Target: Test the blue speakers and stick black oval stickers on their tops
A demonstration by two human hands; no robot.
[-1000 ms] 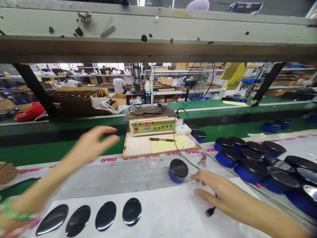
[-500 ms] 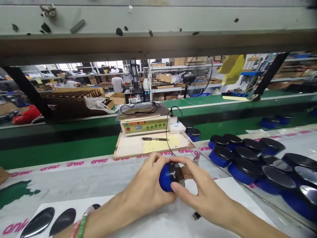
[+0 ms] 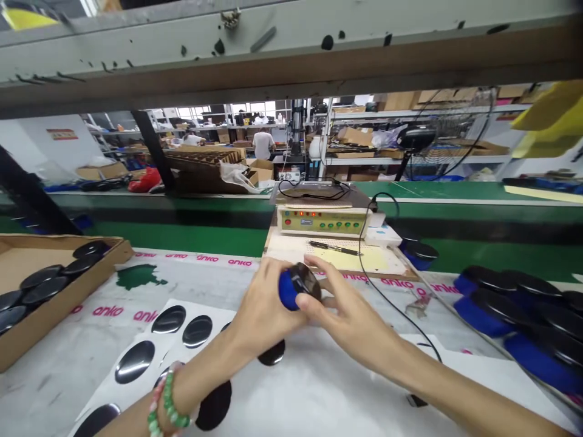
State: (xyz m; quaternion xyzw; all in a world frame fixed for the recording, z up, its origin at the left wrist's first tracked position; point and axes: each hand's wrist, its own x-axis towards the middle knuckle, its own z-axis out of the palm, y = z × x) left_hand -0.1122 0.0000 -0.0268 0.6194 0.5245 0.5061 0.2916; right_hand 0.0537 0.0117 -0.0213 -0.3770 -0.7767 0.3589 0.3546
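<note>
A round device with a blue side and black rim [image 3: 290, 290] is held up between my two hands above the bench. My left hand [image 3: 259, 306] wraps around its blue side, with fingertips partly hidden. My right hand [image 3: 341, 303] grips the black end between thumb and fingers. Below and to the left lies a white sheet bearing several glossy black discs [image 3: 134, 362], partly covered by my left forearm. A black cable [image 3: 387, 291] runs down behind my right forearm, and a small dark connector [image 3: 416, 400] lies under that forearm.
Several blue-and-black round devices [image 3: 496, 312] stand at right. A cardboard tray [image 3: 68, 306] at left holds more black-topped ones. Straight ahead, a control box [image 3: 323, 221] sits behind a pen [image 3: 334, 248]. A shelf beam [image 3: 291, 70] crosses overhead. People work in the background.
My view has swung left, bringing the cardboard tray and more black discs into sight. Both hands keep hold of the round device, whose black face is tipped slightly differently.
</note>
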